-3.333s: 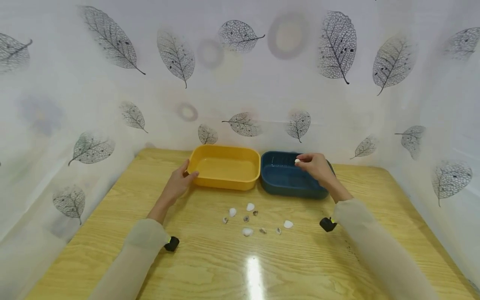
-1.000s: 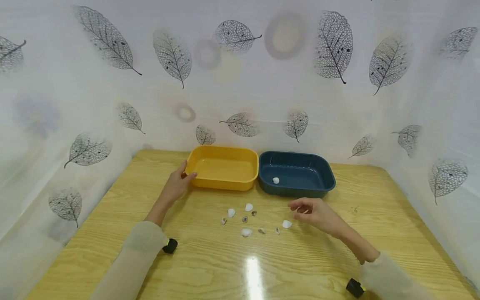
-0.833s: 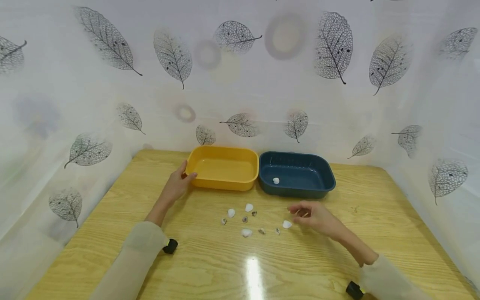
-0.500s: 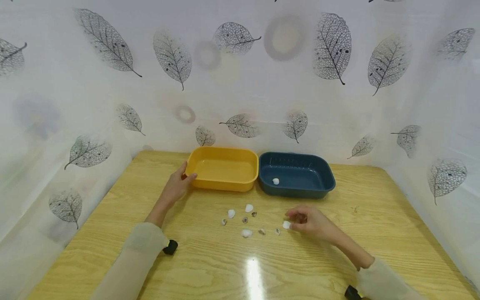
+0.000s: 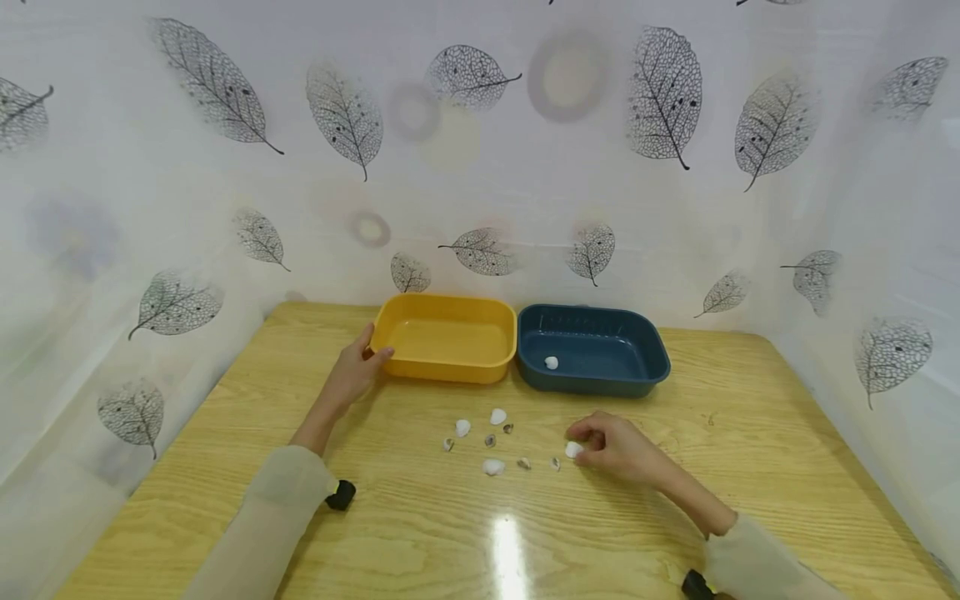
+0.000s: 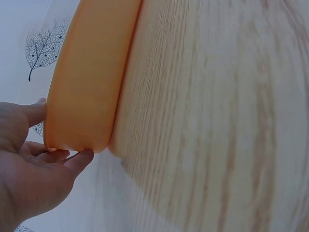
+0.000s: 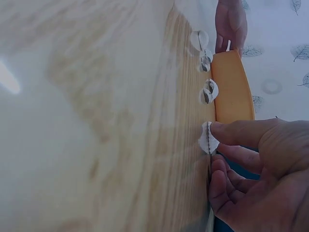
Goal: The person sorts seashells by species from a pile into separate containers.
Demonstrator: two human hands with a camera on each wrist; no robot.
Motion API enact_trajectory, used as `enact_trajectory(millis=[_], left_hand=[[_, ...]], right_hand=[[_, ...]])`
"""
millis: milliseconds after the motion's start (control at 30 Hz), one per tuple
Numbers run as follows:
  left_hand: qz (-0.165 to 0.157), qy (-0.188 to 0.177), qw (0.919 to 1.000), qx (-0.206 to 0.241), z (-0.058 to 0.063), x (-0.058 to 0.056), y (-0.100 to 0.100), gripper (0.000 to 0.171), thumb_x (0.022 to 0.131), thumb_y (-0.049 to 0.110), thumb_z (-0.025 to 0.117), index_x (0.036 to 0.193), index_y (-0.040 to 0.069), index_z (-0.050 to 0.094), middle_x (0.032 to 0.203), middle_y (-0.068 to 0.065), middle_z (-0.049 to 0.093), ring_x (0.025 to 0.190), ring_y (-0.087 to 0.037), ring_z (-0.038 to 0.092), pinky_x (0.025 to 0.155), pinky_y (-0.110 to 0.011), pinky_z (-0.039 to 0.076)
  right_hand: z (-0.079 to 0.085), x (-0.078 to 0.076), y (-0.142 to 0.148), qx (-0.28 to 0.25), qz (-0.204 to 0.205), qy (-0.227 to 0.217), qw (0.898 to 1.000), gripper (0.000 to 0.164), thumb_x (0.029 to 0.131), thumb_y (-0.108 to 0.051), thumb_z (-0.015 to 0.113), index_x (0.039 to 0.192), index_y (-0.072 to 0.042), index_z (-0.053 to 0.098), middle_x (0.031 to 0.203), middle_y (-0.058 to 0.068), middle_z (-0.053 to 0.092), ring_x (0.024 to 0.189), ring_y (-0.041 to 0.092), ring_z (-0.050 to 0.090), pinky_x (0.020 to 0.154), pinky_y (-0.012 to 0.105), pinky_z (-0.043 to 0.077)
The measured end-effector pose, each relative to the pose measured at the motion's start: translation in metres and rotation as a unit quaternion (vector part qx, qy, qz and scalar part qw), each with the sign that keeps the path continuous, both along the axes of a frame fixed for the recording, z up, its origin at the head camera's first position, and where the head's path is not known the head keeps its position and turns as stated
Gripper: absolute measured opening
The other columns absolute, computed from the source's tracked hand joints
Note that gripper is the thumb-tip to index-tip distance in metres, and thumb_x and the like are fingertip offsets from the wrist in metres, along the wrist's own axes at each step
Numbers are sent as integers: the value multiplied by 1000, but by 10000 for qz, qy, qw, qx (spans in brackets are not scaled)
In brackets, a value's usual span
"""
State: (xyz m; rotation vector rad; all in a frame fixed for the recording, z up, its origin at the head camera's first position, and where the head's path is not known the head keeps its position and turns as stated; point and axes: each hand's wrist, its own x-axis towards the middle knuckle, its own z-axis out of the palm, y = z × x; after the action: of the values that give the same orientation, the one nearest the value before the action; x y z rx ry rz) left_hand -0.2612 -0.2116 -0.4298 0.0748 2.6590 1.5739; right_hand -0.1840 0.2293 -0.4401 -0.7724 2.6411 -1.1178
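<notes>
R hand [image 5: 619, 448] moved in, near-closed, pinching wht shell [image 5: 573, 450].

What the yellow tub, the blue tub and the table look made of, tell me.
Yellow tub: probably plastic, smooth with a soft sheen, evenly coloured. Blue tub: likely plastic too, glossy, with highlights inside. Table: wood or wood-look laminate, shiny, judging by grain lines and bright glare.

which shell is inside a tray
The white shell near the left end of the blue tray; the other shells are all out on the table.
</notes>
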Motion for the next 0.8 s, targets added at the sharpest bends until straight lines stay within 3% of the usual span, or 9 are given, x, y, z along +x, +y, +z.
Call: enact_trajectory(millis=[100, 333, 500, 800], left_hand=[[-1, 0, 10000, 0, 0, 0, 0, 74, 111, 25, 51, 164, -1, 6, 168, -26, 16, 128, -36, 39, 112, -49, 37], [-33, -1, 10000, 40, 0, 0, 0, 74, 111, 25, 50, 164, -2, 6, 170, -23, 11, 141, -38, 35, 120, -52, 31], [-32, 2, 10000, 52, -1, 0, 0, 74, 111, 26, 50, 164, -1, 5, 169, -24, 12, 129, -36, 38, 112, -49, 37], [-7, 14, 10000, 27, -2, -1, -1, 74, 111, 26, 50, 164, 0, 6, 168, -26, 18, 128, -36, 40, 108, -47, 39]], right_hand=[[0, 1, -2, 59, -64, 38, 10000, 27, 86, -7, 82, 111, 2, 75, 96, 2, 66, 78, 7, 53, 67, 24, 48], [-1, 1, -4, 157, -101, 247, 9995, 19, 87, -6, 80, 106, -2, 77, 91, -1, 65, 74, 5, 51, 64, 24, 47], [-4, 1, -4, 189, -122, 381, 9990, 14, 88, -6, 80, 102, -5, 78, 89, -2, 64, 73, 4, 51, 63, 25, 46], [-4, 2, -5, 152, -256, 340, 9990, 10, 89, -4, 79, 97, -8, 75, 90, -3, 67, 73, 3, 54, 63, 24, 50]])
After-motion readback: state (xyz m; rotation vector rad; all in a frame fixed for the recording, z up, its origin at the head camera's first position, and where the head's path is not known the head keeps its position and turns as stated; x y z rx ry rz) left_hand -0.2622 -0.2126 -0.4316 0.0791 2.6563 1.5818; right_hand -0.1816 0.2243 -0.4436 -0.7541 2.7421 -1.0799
